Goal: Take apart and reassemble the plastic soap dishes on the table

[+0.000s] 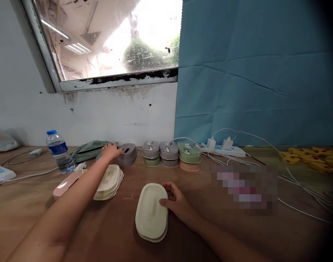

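Observation:
In front of me on the table lies a cream oval lidded box with a raised ridge along its top. My right hand grips its right edge, thumb on the lid and fingers at the side. My left hand reaches to the back, fingers spread, beside a grey box with a dark slot in its top. Whether the fingertips touch that box I cannot tell. Under my left forearm is a stack of cream lids, partly covered. A pink piece is also partly hidden by the arm.
Grey and green lidded boxes line the wall. Left stand a water bottle and a green cloth pouch. A power strip with chargers and cables lies right, near a blurred patch and yellow pieces.

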A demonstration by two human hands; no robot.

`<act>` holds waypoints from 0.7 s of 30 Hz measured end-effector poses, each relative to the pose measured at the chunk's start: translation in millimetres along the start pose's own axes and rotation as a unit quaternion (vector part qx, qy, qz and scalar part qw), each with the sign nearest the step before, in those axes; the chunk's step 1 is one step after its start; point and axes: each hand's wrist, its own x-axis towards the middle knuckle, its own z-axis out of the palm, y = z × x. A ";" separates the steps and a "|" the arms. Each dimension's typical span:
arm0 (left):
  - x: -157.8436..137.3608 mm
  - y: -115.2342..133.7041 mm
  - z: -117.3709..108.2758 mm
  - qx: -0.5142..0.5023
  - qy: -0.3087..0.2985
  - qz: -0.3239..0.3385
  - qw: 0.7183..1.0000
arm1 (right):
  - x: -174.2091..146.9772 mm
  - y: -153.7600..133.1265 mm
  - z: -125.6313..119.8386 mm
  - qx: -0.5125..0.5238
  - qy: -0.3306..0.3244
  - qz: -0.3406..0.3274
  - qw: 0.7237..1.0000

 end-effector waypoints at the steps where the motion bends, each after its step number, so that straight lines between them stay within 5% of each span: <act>1: 1.3 -10.5 -1.3 -0.001 -0.004 -0.007 1.000 | 0.3 0.3 0.0 -0.002 0.001 -0.004 1.000; 7: 3.5 -61.3 11.1 -0.037 -0.050 -0.031 0.998 | 0.5 0.8 -0.6 -0.021 0.010 -0.016 1.000; 15: -3.9 -68.8 8.9 -0.110 0.003 -0.009 0.994 | 6.3 -1.1 -1.8 -0.086 0.040 0.015 0.995; 21: -68.8 -65.4 1.3 -0.183 0.094 0.034 0.978 | 26.7 -6.7 9.7 0.003 0.074 0.010 0.997</act>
